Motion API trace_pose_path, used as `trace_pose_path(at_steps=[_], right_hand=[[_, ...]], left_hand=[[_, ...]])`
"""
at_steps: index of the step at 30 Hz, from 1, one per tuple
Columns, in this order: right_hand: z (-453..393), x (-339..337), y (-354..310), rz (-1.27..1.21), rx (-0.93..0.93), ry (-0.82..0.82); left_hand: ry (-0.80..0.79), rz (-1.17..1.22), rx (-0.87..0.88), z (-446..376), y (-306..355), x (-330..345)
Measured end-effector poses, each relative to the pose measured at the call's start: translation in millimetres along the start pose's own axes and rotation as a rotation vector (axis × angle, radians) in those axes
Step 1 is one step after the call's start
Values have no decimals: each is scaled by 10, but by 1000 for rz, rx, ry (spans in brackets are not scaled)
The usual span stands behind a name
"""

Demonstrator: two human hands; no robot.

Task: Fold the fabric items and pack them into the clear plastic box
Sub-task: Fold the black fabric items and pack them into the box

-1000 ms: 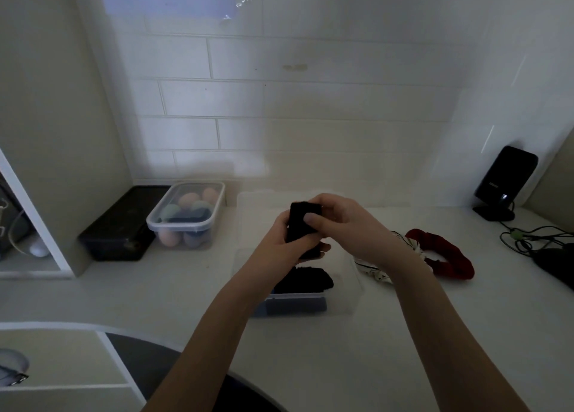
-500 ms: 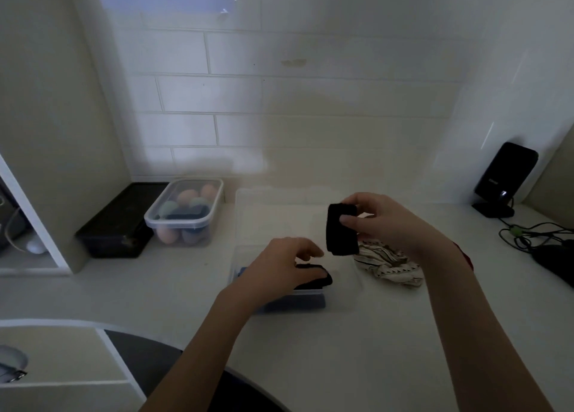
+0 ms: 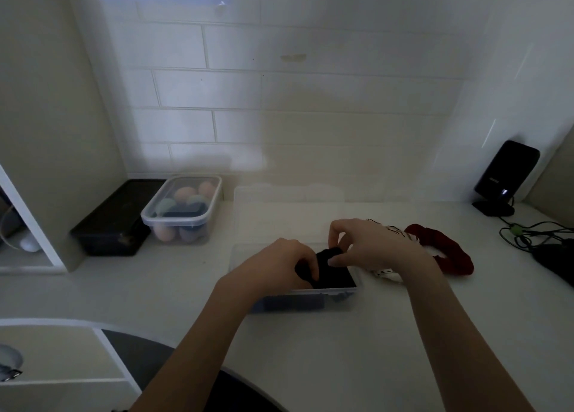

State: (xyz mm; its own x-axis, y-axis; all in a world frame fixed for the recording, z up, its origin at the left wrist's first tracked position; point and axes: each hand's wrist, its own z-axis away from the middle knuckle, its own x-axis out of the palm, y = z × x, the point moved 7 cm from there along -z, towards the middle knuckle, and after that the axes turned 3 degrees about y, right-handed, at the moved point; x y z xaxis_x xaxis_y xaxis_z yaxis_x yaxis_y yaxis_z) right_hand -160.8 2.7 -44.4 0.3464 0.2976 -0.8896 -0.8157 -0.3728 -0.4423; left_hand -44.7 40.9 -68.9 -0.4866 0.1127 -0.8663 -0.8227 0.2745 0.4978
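The clear plastic box point(image 3: 341, 296) sits on the white desk in front of me, with its clear lid point(image 3: 289, 203) lying behind it. Dark folded fabric point(image 3: 337, 275) fills the box's right part. My left hand point(image 3: 279, 265) presses down on black fabric at the box's left. Over the box's far side, my right hand point(image 3: 363, 244) pinches the folded black fabric piece point(image 3: 329, 253) with thumb and fingers. A white patterned cloth point(image 3: 385, 273) lies right of the box, mostly hidden by my right wrist. A red scrunchie point(image 3: 447, 250) lies beyond it.
A lidded clear tub of coloured sponges point(image 3: 183, 212) and a black tray point(image 3: 115, 219) stand at the back left. A black phone on a stand point(image 3: 504, 175) and tangled cables point(image 3: 534, 234) occupy the right. A shelf edge point(image 3: 31, 219) rises at the left.
My right hand brought the folded black piece down from mid-air into the box. My left hand slid onto the fabric inside the box.
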Motion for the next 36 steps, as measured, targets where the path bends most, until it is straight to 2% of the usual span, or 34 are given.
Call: trace_pose_path(at_steps=[5, 9, 16, 22, 24, 26, 29, 36], right_hand=[[36, -47, 53, -158, 28, -53], [27, 9, 20, -9, 43, -50], [-16, 89, -57, 265, 62, 72], [39, 55, -51, -100, 24, 8], [54, 76, -32, -127, 53, -12], [50, 122, -24, -22, 73, -9], [32, 142, -89, 263, 69, 70], [64, 141, -253, 629, 37, 236]], left_hand=[[0, -24, -13, -7, -31, 15], [-5, -32, -22, -7, -37, 17], [23, -6, 40, 4, 20, -4], [33, -18, 56, -16, -9, 1], [47, -29, 54, -19, -24, -5], [63, -36, 56, -16, -28, -19], [69, -21, 80, 0, 3, -37], [-66, 27, 162, -21, 79, 82]])
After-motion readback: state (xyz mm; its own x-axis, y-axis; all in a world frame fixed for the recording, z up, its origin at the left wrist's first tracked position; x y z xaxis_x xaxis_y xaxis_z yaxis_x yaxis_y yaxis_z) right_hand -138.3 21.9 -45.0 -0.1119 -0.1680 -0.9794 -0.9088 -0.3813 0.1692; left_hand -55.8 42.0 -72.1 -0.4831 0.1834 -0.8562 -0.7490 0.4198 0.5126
